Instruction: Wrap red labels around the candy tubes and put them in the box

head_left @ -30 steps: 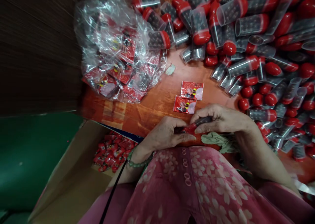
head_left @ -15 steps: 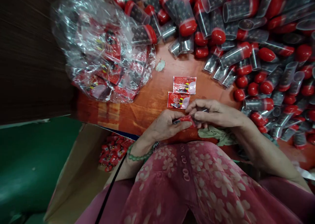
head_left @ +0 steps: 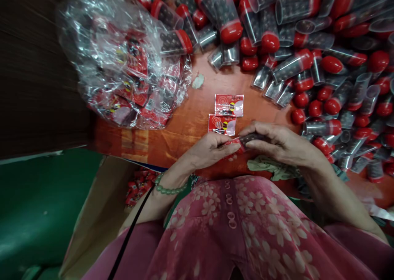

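My left hand (head_left: 212,150) is closed on a small red printed packet (head_left: 233,145), thumb on top. My right hand (head_left: 273,142) grips a clear plastic tube of dark little balls (head_left: 250,138). The tube's near end meets the packet between my hands; whether it sits inside the packet or only touches it I cannot tell. Just beyond my fingers two flat red packets lie on the table, one packet (head_left: 229,105) slightly overlapping the other packet (head_left: 221,124).
A crinkled clear bag (head_left: 123,66) of red packets covers the left of the table (head_left: 191,120). Many red-capped tubes (head_left: 308,66) are heaped at the back and right. A pale green cloth (head_left: 271,167) lies by my right wrist. Below left, a cardboard box (head_left: 83,230) holds red packages (head_left: 138,185).
My right hand has shifted slightly right, and the dark-filled tube now shows more plainly between its fingers. The left hand still holds the packet. The whole view has moved slightly.
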A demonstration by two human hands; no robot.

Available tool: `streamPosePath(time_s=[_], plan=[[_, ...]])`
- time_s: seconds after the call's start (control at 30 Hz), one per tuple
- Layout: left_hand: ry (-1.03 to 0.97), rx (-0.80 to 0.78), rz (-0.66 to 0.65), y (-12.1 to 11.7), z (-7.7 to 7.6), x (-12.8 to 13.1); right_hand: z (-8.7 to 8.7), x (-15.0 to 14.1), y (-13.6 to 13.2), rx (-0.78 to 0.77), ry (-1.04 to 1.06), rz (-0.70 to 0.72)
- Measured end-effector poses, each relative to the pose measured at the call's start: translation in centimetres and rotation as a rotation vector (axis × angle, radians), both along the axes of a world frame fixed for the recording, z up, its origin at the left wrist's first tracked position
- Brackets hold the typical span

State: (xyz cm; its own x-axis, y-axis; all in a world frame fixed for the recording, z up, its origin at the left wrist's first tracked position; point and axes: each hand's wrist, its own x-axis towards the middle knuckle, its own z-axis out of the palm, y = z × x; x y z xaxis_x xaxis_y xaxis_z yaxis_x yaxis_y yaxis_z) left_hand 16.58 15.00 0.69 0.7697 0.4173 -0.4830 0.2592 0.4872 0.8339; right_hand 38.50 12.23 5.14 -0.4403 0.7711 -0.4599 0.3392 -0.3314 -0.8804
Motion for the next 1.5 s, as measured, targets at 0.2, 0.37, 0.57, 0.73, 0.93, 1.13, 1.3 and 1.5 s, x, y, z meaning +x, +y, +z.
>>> streamPosePath(time_s=[0.2, 0.37, 0.57, 0.73, 0.93, 1.13, 1.3, 1.5], plan=[[0.052, 0.068, 0.051, 0.5, 0.3, 0.4, -0.5, 0.1, -0.4, -0.274, 0.145, -0.122], [0.05, 0.036, 0.064, 0.2, 0.3, 1.4, -0.3, -0.1, -0.7, -0.263, 0.187, -0.189], [-0.027, -0.053, 0.371, 0.9, 1.4, 0.7, -0.9, 0.1, -1.7, -0.242, 0.329, -0.457], [-0.293, -0.253, 0.67, -1.2, 1.4, 0.3, -1.9, -0.9, -2.0, -0.263, 0.519, -0.622], [-0.355, -0.281, 0.892, -3.6, 1.2, 4.1, -2.4, -2.7, -2.2, -0.23, 0.553, -0.726], [-0.289, -0.287, 0.889, -3.2, 1.3, 5.0, -3.2, -3.4, -3.5, -0.099, 0.423, -0.553], [-0.225, -0.225, 0.915, -3.9, 0.0, 5.3, -3.4, -3.7, -4.0, -0.027, 0.32, -0.529], [-0.241, -0.113, 0.956, -3.2, -0.3, 4.5, -3.5, -4.6, -3.7, 0.032, 0.29, -0.511]])
